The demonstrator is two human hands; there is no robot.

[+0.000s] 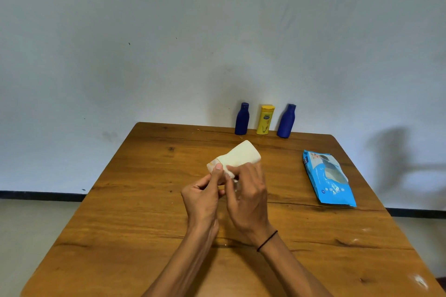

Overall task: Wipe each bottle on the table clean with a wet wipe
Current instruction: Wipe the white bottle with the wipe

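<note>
A cream-white bottle (pixel 239 155) is held tilted above the middle of the wooden table (pixel 135 200), its base pointing up and away. My left hand (pixel 202 198) grips its cap end, thumb on top. My right hand (pixel 248 198) pinches a white wet wipe (pixel 230 173) against the bottle near the neck; the wipe is mostly hidden by my fingers. At the table's far edge stand a dark blue bottle (pixel 242 119), a yellow bottle (pixel 265 119) and a second dark blue bottle (pixel 286 121), all upright in a row.
A blue pack of wet wipes (pixel 328 178) lies flat on the right side of the table. A pale wall rises just behind the far edge. White specks mark the near right corner of the table.
</note>
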